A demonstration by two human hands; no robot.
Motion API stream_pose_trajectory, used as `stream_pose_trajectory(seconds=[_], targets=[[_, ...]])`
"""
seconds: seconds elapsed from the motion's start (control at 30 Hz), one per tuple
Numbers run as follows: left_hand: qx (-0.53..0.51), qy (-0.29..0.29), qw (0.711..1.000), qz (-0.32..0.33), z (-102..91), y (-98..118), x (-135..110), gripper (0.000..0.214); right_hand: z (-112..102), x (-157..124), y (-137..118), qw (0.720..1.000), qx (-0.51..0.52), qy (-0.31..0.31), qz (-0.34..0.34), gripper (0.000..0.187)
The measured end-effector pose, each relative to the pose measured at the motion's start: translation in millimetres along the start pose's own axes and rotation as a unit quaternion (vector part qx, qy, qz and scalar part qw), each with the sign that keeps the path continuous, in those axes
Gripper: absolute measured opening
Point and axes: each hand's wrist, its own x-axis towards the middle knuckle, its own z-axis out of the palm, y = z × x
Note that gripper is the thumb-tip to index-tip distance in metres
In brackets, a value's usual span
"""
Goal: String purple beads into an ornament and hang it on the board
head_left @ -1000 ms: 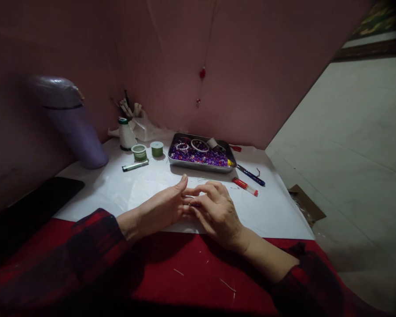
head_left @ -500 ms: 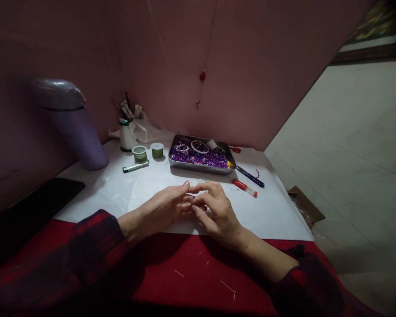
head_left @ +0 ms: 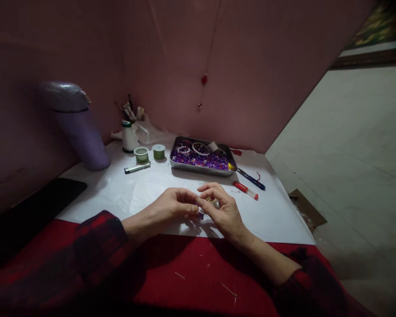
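Note:
Between my two hands, over the white sheet (head_left: 108, 193), is a small piece of beadwork (head_left: 201, 215) with purple beads and some gold-coloured ones. My left hand (head_left: 178, 201) pinches its left side between thumb and fingers. From the right, my right hand (head_left: 225, 213) closes thumb and fingertips on the same piece, the fingertips of both hands nearly touching. Fingers cover most of the beadwork, so its full shape is hidden. Beyond the hands lies a metal tray (head_left: 201, 170) of mostly purple beads, with rings of beads and a white spool in it.
To the right are a red-capped clear tube (head_left: 246, 190) and dark blue thread snips (head_left: 251, 178). Green thread spools (head_left: 159, 152), a white thread cone (head_left: 129, 137) and a slim pale tool (head_left: 137, 168) stand or lie left. A purple bottle (head_left: 82, 132) stands far left.
The fingers of both hands have turned inward and closed together. Purple and gold beadwork, hidden before, now shows between them. The view has shifted slightly.

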Motion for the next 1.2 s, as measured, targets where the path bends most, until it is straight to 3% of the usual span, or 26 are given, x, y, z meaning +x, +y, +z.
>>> stream_pose_trajectory(seconds=[0.4, 0.6, 0.7, 0.93, 1.2], targets=[[0.139, 0.069, 0.988, -0.01, 11.6, 10, -2, 0.014, -1, 1, 0, 0.999, 0.029, 0.008, 0.02, 0.012], [0.165, 0.098, 0.981, 0.005, 10.8, 4, 2, 0.014, -1, 1, 1, 1.0, 0.021, 0.004, 0.007, 0.012], [0.236, 0.111, 0.965, 0.04, 8.4, -1, 3, 0.013, -1, 1, 1, 1.0, 0.021, -0.002, 0.002, 0.012], [0.421, 0.15, 0.882, 0.151, 4.6, -5, 2, 0.01, 4, 0, 1, 1.0, 0.003, -0.018, -0.019, 0.01], [0.425, 0.16, 0.877, 0.157, 3.6, -9, 4, 0.005, 3, 3, 5, 0.998, -0.047, 0.017, -0.038, 0.01]])
